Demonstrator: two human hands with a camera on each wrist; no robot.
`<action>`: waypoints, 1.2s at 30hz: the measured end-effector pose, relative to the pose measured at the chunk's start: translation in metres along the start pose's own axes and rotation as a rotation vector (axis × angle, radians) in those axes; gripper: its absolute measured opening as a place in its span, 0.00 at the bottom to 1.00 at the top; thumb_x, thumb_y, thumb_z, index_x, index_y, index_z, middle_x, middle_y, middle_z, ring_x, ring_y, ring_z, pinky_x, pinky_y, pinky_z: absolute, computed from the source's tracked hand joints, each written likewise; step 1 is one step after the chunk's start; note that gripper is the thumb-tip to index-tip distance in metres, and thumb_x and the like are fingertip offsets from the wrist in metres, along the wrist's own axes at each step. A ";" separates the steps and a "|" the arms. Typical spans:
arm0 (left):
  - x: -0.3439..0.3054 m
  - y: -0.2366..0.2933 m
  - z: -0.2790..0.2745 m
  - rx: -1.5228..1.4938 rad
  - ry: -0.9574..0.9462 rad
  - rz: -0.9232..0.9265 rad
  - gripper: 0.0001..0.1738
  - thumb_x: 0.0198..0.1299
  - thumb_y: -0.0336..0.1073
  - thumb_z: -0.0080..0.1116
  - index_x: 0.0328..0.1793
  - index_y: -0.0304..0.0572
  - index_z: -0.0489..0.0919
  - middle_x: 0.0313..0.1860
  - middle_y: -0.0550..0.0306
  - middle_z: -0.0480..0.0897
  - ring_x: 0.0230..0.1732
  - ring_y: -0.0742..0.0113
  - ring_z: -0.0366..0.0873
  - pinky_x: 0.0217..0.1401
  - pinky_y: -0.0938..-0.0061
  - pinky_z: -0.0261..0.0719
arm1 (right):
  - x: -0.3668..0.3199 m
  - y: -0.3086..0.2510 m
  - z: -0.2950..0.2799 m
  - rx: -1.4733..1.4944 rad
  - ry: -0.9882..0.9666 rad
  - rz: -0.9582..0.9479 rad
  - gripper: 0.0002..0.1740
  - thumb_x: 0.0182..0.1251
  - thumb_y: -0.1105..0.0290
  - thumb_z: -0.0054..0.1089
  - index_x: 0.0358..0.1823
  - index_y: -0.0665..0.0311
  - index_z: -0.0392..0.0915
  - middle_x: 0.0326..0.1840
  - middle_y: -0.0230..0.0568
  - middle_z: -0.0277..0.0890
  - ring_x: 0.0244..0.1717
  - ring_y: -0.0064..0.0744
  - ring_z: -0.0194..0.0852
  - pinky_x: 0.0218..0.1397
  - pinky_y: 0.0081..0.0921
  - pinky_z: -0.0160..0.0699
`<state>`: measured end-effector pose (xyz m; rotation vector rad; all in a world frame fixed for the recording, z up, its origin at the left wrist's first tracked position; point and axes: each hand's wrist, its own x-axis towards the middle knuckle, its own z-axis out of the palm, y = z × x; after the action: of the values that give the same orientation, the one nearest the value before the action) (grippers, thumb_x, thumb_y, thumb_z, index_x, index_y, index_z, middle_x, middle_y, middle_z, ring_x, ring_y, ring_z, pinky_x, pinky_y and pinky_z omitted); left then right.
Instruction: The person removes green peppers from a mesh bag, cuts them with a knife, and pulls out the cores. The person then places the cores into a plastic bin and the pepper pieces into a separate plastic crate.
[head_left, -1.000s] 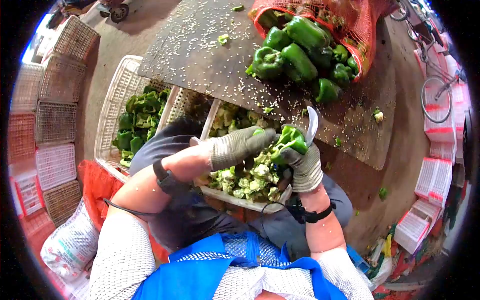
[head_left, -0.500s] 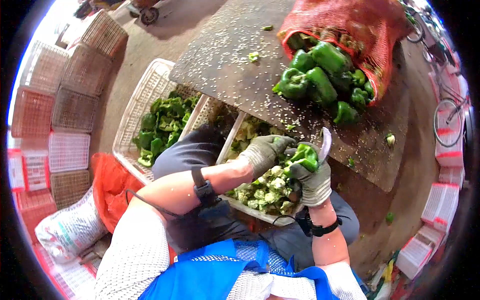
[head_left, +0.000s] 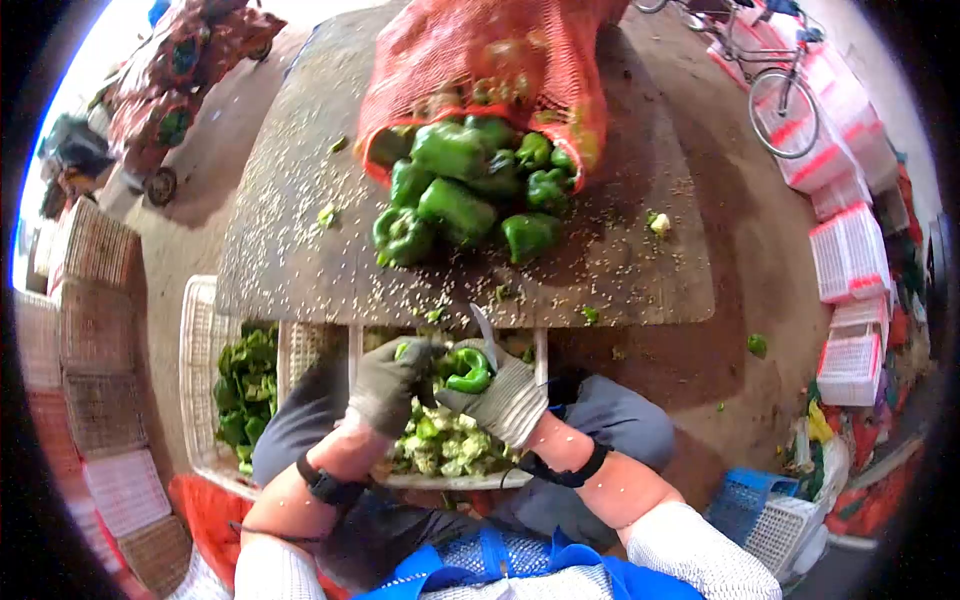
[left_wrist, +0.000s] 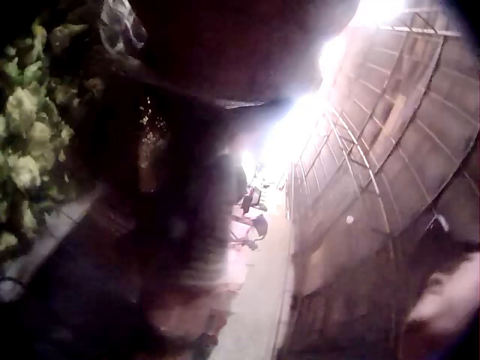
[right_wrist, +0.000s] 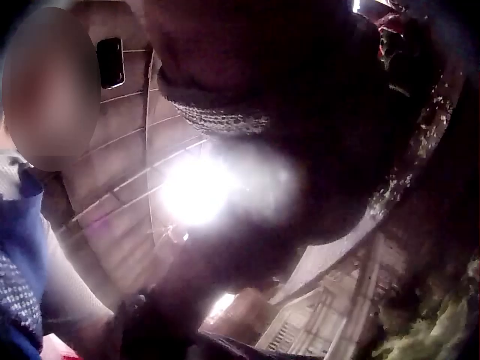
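Note:
In the head view, my gloved right hand (head_left: 510,400) grips a green bell pepper (head_left: 472,372), cut open with a curved edge showing. A knife with a curved blade (head_left: 484,332) stands up from the same hand. My gloved left hand (head_left: 385,388) is at the pepper's left side, fingers bent toward it; a bright green spot shows on the glove. What those fingertips hold is hidden. Both hands are above a white crate of pale green-white pepper cores (head_left: 445,445). The left wrist view shows these pale cores (left_wrist: 26,127) at its left edge; both wrist views are mostly dark.
A board (head_left: 290,240) strewn with seeds lies ahead, bearing whole green peppers (head_left: 455,208) spilling from a red mesh sack (head_left: 465,60). On the left, a white crate (head_left: 198,350) holds cut pepper pieces (head_left: 240,390). Stacked crates (head_left: 105,400) and a bicycle (head_left: 785,110) stand farther out.
The head view has swung, so board, sack and crates sit differently in it. My left fingers, straighter a second ago, are now bent at the pepper. My right hand keeps the pepper and knife.

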<state>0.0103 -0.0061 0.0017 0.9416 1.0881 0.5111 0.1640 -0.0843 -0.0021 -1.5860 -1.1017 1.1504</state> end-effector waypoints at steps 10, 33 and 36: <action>0.020 -0.007 -0.033 0.014 0.054 0.276 0.15 0.70 0.43 0.56 0.43 0.37 0.83 0.29 0.57 0.81 0.26 0.69 0.77 0.29 0.75 0.77 | 0.019 0.018 -0.013 0.146 -0.146 0.047 0.38 0.58 0.68 0.71 0.69 0.65 0.64 0.47 0.34 0.81 0.46 0.29 0.81 0.52 0.26 0.81; -0.147 -0.042 -0.247 0.393 0.582 0.087 0.16 0.64 0.32 0.58 0.58 0.43 0.80 0.46 0.52 0.84 0.47 0.60 0.80 0.52 0.68 0.78 | -0.027 -0.009 -0.005 0.590 -0.274 -0.006 0.33 0.70 0.50 0.59 0.64 0.69 0.69 0.52 0.53 0.82 0.11 0.21 0.66 0.15 0.21 0.69; -0.140 -0.076 -0.316 1.269 0.449 -0.265 0.37 0.54 0.43 0.72 0.71 0.51 0.72 0.58 0.43 0.82 0.60 0.53 0.79 0.63 0.64 0.76 | -0.030 -0.015 -0.005 0.548 -0.243 0.010 0.30 0.68 0.56 0.65 0.61 0.71 0.71 0.48 0.46 0.85 0.18 0.17 0.71 0.19 0.15 0.70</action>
<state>-0.3407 -0.0295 -0.0376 1.7690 1.9719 -0.3002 0.1608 -0.1104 0.0195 -1.0461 -0.8265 1.5244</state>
